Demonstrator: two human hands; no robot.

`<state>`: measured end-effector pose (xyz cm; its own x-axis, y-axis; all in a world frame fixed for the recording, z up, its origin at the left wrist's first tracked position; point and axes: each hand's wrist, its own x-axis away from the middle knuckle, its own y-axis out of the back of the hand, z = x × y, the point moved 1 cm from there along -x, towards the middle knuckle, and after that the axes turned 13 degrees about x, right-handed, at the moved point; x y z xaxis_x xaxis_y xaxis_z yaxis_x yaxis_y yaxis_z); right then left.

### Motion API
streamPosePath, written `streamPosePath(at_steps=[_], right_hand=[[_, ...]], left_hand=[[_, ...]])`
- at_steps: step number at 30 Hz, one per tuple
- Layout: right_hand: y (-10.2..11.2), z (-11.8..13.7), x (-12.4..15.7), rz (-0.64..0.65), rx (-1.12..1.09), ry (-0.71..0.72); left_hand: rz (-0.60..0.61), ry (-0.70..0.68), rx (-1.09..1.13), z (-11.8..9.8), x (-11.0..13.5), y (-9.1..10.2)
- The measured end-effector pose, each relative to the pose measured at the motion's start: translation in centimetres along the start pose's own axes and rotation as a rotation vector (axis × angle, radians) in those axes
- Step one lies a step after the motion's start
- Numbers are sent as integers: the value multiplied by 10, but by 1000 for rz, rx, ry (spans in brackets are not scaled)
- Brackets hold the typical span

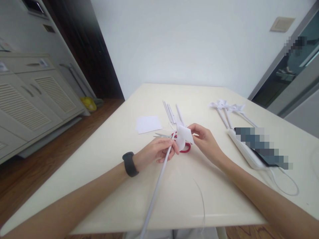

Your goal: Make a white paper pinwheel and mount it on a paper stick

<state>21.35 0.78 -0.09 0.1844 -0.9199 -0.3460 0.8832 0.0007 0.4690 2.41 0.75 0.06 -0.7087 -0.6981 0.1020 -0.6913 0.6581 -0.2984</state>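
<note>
My left hand [167, 149], a dark band on its wrist, is closed round a long thin white stick [157, 187] that slants down to the near table edge. A white folded-paper pinwheel [184, 134] sits near the stick's top end; whether the two are joined I cannot tell. My right hand [203, 137] pinches the pinwheel's right side between thumb and fingers. Partly hidden beneath the hands lie scissors [185, 148] with red handles, their blades pointing left. Behind them are a square white sheet of paper [149, 124] and several white paper sticks [168, 112].
Finished-looking pinwheels [221, 105] on sticks lie at the right. Nearer stands a white power strip-like box [246, 151] with a blurred dark device [270, 159] on it and a white cable [286, 192]. A thin wire [201, 196] lies near the front edge.
</note>
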Motion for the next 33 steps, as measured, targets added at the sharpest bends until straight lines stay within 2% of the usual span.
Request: streamPosePath(at_steps=[23, 33], right_hand=[[-1, 2, 2, 6, -9, -15], [-1, 5, 4, 51, -79, -25]], left_hand=[[-1, -1, -6, -2, 1, -2], [26, -11, -10, -1, 1, -1]])
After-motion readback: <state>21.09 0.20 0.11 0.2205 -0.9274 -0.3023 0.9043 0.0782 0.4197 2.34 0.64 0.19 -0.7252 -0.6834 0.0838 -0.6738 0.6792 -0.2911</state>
